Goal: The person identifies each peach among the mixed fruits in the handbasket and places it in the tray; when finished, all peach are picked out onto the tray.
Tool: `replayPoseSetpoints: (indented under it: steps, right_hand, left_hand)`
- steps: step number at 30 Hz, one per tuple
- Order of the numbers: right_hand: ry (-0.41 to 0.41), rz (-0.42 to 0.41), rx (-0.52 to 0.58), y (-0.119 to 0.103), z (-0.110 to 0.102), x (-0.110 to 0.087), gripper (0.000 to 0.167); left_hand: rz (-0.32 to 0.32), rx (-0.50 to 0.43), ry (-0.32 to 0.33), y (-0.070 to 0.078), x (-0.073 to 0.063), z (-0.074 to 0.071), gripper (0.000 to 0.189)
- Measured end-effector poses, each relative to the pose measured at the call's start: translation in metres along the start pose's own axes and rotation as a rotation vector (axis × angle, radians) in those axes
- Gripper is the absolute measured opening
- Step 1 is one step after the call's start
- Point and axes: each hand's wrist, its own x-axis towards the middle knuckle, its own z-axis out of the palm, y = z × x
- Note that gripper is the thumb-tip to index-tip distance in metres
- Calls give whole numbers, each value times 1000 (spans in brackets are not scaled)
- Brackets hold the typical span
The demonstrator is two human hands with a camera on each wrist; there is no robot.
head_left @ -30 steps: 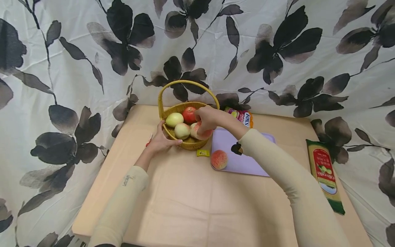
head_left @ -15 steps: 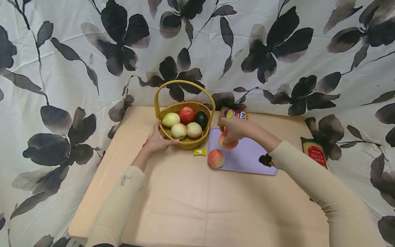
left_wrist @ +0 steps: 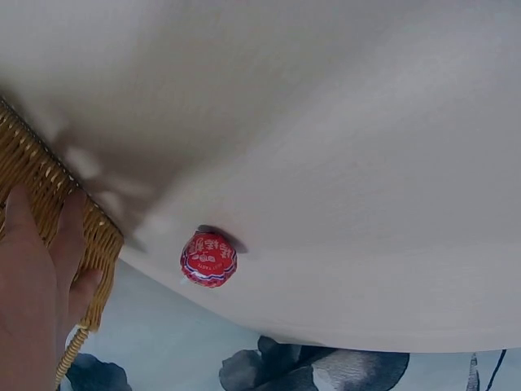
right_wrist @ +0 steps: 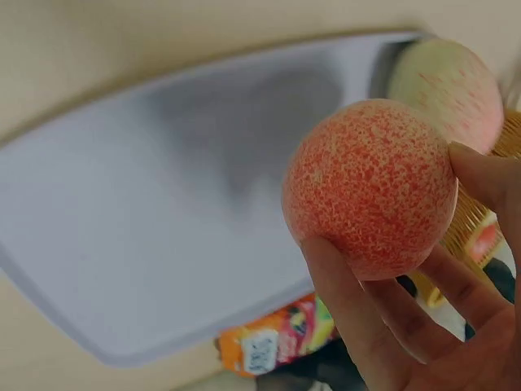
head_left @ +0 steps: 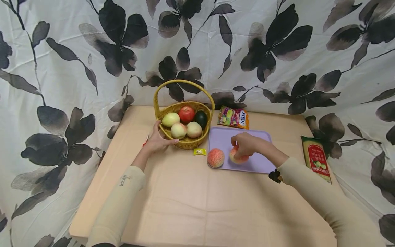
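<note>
My right hand holds a reddish peach between thumb and fingers, over the purple tray. The right wrist view shows grey shadows on the tray beyond the peach. Another peach sits at the tray's left end. My left hand rests against the left side of a yellow wicker basket, its fingers laid along the woven outer wall. The basket holds a yellow-green fruit, a red fruit, a dark green fruit and two pale peaches.
A small yellow packet lies before the basket. Behind the tray is a purple-orange candy bag. A green-red Olivoila package lies at the table's right edge. A red-wrapped candy lies left of the basket.
My right hand has carried a peach out of the basket, rightward and then down toward me over the tray, beside the other peach. The left hand has stayed against the basket.
</note>
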Motion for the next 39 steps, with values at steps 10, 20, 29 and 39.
replayPoseSetpoints:
  steps: [10, 20, 29, 39]
  right_hand:
    - [66, -96, -85, 6, 27, 11, 35]
    - [44, -78, -110, 0, 32, 14, 39]
    - [51, -103, -139, -9, 34, 14, 49]
    - [38, -76, -147, -9, 34, 13, 58]
  left_hand:
    - [-5, -13, 1, 3, -2, 2, 143]
    - [0, 3, 8, 2, -1, 1, 145]
    - [1, -16, 3, 4, -3, 1, 143]
    - [-42, -21, -17, 6, 1, -1, 138]
